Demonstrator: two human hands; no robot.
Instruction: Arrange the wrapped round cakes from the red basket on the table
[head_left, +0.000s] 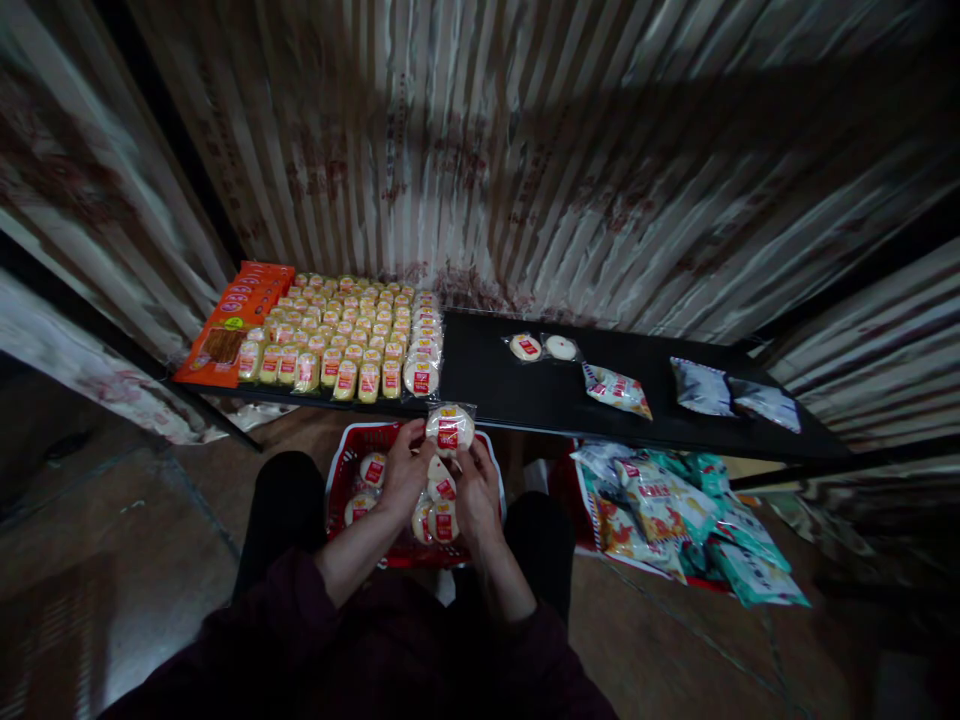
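My left hand (405, 470) and my right hand (478, 490) together grip a round white cake in clear wrap with a red label (449, 430), held up just below the front edge of the black shelf (495, 385). Under my hands a red basket (346, 455) holds several more wrapped round cakes (373, 469). On the shelf's left part lie many wrapped cakes in tight rows (352, 335), the nearest round one (421, 378) just above the held cake.
An orange snack box (236, 320) lies at the shelf's far left. Two single wrapped cakes (541, 347) and several snack packets (616, 389) sit on the shelf's right part. A second red basket of snack bags (675, 520) stands at the right on the floor. Corrugated wall behind.
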